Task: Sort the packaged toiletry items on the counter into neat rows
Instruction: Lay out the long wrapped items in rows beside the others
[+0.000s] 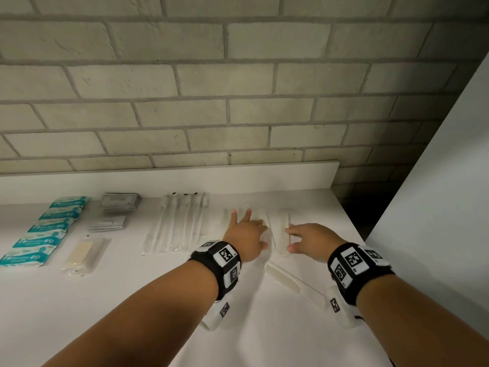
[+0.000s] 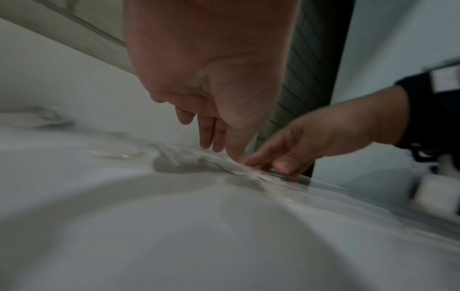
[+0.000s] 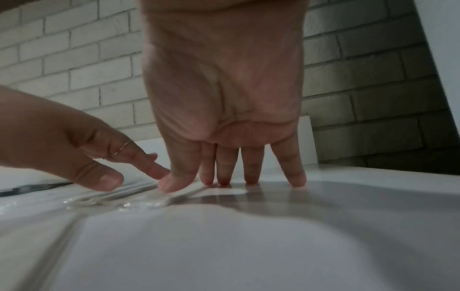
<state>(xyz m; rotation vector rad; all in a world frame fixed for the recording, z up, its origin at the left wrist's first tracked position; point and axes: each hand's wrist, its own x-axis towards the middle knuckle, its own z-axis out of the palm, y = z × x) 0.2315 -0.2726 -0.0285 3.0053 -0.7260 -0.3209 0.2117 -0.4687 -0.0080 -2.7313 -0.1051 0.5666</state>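
Several white combs in clear wrappers (image 1: 280,229) lie side by side on the white counter (image 1: 132,300). My left hand (image 1: 247,231) lies flat on the left ones, fingers spread and straight. My right hand (image 1: 304,237) touches the rightmost wrapped comb (image 3: 179,194) with straight fingertips (image 3: 224,180) on the counter. In the left wrist view both hands (image 2: 224,141) meet over the crinkled wrappers (image 2: 239,169). One more wrapped comb (image 1: 288,280) lies slanted nearer to me, between my wrists.
To the left stand rows of wrapped toothbrushes (image 1: 177,223), grey sachets (image 1: 116,210), teal packets (image 1: 45,231) and a wrapped soap bar (image 1: 82,254). A brick wall (image 1: 238,102) backs the counter. A white panel (image 1: 436,207) rises past the counter's right edge.
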